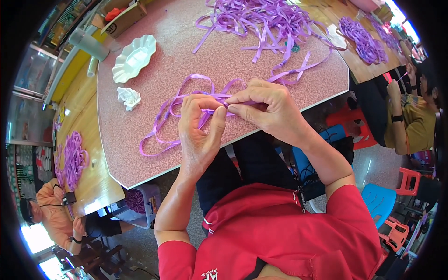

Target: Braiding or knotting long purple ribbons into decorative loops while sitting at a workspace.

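Note:
Both my hands meet over the near part of the pink speckled table (135, 168), pinching a purple ribbon (200, 78) between thumbs and forefingers. My left hand (198, 123) is closed on it at the left, and my right hand (266, 105) grips it just to the right, fingertips almost touching. What lies right between the fingertips is mostly hidden. Loops of the ribbon spread over the table to the left beneath my left hand. More ribbon trails off past my right hand toward a big tangled heap of purple ribbons (266, 21) at the far side.
A white scalloped dish (135, 58) and a crumpled tissue (129, 98) lie at the left, near a cardboard box (123, 21) and a grey-green cup (88, 44). Two people work at the sides, beside further ribbon piles (74, 161). Red and blue stools (378, 203) stand at right.

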{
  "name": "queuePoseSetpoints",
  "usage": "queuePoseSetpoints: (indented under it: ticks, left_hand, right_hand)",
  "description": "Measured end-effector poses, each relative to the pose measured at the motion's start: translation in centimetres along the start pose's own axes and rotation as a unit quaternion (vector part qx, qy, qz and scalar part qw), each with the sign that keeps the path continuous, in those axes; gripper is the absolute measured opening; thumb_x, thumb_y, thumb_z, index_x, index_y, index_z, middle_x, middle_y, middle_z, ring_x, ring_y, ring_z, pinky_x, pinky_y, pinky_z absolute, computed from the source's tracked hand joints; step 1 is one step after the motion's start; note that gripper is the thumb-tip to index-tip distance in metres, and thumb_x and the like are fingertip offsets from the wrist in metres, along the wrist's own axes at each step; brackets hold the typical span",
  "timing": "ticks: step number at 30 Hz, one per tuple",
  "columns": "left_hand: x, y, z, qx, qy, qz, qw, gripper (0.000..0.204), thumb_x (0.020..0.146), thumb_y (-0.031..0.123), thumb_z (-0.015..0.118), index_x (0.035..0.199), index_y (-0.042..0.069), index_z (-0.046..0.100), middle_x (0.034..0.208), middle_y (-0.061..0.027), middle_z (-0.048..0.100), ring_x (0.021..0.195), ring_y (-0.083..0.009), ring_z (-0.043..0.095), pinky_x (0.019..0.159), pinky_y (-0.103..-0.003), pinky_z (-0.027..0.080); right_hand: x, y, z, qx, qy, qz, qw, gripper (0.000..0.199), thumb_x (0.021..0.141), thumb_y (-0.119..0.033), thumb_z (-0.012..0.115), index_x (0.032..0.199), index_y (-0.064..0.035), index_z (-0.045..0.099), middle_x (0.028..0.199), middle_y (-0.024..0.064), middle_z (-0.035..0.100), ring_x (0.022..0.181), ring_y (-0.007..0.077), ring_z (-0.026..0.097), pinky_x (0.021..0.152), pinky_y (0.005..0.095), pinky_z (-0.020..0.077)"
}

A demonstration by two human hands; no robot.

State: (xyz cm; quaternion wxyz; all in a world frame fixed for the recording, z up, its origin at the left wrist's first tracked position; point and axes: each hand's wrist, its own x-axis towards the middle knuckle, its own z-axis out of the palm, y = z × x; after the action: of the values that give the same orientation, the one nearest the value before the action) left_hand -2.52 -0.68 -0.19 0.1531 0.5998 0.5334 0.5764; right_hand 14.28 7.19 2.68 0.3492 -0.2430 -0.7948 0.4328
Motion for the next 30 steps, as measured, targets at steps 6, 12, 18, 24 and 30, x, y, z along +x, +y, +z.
queuePoseSetpoints:
  ticks: [6, 12, 18, 24, 30]
  left_hand:
    - [-0.2, -0.3, 0.0, -0.002, 0.003, -0.001, 1.000, 0.010, 0.088, 0.008, 0.066, 0.090, 0.002, 0.058, 0.090, -0.0091, 0.058, 0.087, -0.0218, 0.054, 0.081, -0.034, 0.043]
    - [-0.6, -0.6, 0.0, -0.026, -0.002, -0.031, 0.999, 0.011, 0.089, 0.009, 0.065, 0.091, 0.002, 0.058, 0.091, -0.0077, 0.057, 0.087, -0.0191, 0.054, 0.081, -0.032, 0.043]
    - [-0.8, -0.4, 0.0, -0.095, -0.011, -0.083, 0.992, 0.011, 0.092, 0.011, 0.063, 0.093, 0.001, 0.058, 0.094, -0.0054, 0.056, 0.089, -0.0136, 0.052, 0.083, -0.027, 0.042]
    - [-1.0, -0.3, 0.1, -0.108, -0.022, -0.103, 0.989, 0.011, 0.094, 0.012, 0.062, 0.095, 0.002, 0.057, 0.094, -0.0046, 0.056, 0.089, -0.0119, 0.052, 0.084, -0.026, 0.042]
    - [-1.2, -0.4, -0.2, -0.123, -0.028, -0.118, 0.985, 0.010, 0.094, 0.011, 0.062, 0.096, 0.002, 0.057, 0.094, -0.0028, 0.055, 0.088, -0.0100, 0.051, 0.082, -0.025, 0.042]
  right_hand:
    - [0.1, 0.2, 0.5, 0.064, 0.009, 0.036, 0.997, 0.016, 0.085, -0.003, 0.071, 0.101, -0.0024, 0.073, 0.082, 0.0009, 0.060, 0.067, 0.0042, 0.051, 0.057, 0.0206, 0.0392]
    - [0.3, -0.1, 0.3, -0.001, 0.019, -0.008, 1.000, 0.016, 0.083, -0.003, 0.072, 0.099, -0.0055, 0.074, 0.075, -0.0004, 0.056, 0.063, 0.0058, 0.048, 0.054, 0.0231, 0.0369]
    - [0.4, 0.1, 0.0, -0.039, 0.000, -0.048, 0.998, 0.019, 0.083, -0.001, 0.072, 0.100, -0.0070, 0.075, 0.072, -0.0008, 0.055, 0.063, 0.0070, 0.047, 0.053, 0.0241, 0.0358]
    - [0.0, 0.1, 0.2, -0.011, 0.014, -0.024, 1.000, 0.020, 0.081, -0.002, 0.074, 0.100, -0.0077, 0.075, 0.071, 0.0002, 0.054, 0.063, 0.0077, 0.048, 0.053, 0.0245, 0.0360]
    - [0.1, 0.2, 0.0, -0.041, -0.009, -0.046, 0.998, 0.025, 0.081, -0.002, 0.073, 0.104, -0.0092, 0.075, 0.076, 0.0003, 0.056, 0.062, 0.0076, 0.048, 0.053, 0.0246, 0.0357]
